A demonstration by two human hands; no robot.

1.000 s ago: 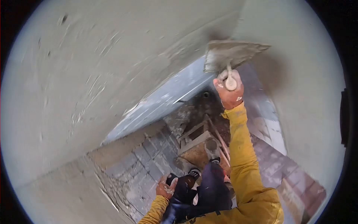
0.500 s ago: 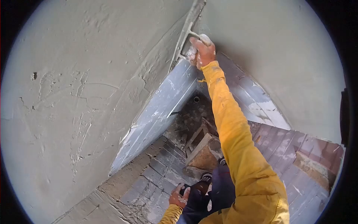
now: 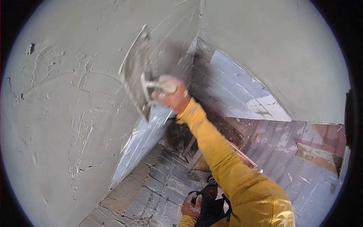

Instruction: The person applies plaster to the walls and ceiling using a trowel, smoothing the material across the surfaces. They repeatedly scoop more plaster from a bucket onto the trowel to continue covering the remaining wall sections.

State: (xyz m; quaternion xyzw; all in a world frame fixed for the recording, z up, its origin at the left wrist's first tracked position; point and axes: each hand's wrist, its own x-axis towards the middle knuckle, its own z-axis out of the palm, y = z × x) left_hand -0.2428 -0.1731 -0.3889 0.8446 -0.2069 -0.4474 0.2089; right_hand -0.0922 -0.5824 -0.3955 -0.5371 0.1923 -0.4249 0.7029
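A plastering trowel (image 3: 138, 73) with a mortar-smeared blade is in my right hand (image 3: 174, 94), its fingers wrapped round the handle. The blade stands steeply against the left wall (image 3: 75, 125), overlapping the grey, rough plaster there; hand and trowel are slightly blurred. Low in the view, my left hand (image 3: 191, 206) rests at my dark trouser leg (image 3: 210, 206), thumb and forefinger apart with dark cloth showing between them. Its other fingers are partly hidden. Below the plaster, a band of pale blue-grey surface (image 3: 132, 151) runs along the left wall's foot.
The right wall (image 3: 272, 56) carries smoother plaster over a bare blue-grey strip (image 3: 234, 83). Rubble and a wooden piece (image 3: 194, 155) lie in the corner below. A mortar-stained board (image 3: 317, 157) lies on the plank-patterned floor (image 3: 276, 151) at right.
My right hand has brought the trowel out of the corner, leftward and down, its blade now turned more broadly into view. My left hand stays by my leg; the view has shifted a little.
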